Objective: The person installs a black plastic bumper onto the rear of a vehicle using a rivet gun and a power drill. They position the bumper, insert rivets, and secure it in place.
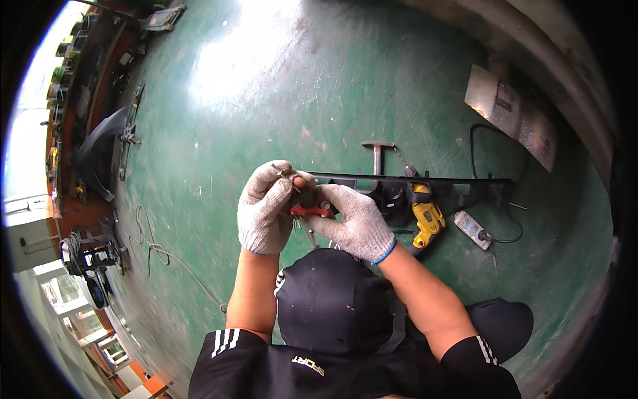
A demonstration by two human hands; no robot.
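Both my hands wear off-white knit gloves and are close together over the green floor, above my bent knee. My left hand [263, 207] is closed, with thumb and fingers pinching what looks like a thin metal piece [284, 175]; a bare fingertip pokes out of the glove. Between the hands is a small red part with round metal ends [310, 211], joined to something dark. My right hand [355, 223] closes its thumb and fingers on this red part. Its exact kind is partly hidden by the gloves.
Just beyond my right hand lies a long black plastic trim piece [458, 186], with a hammer [378, 159] behind it. A yellow power drill [427, 219] and a white power strip [470, 228] are at right. Farther right is a metal plate [508, 110]; a cable [159, 249] runs at left.
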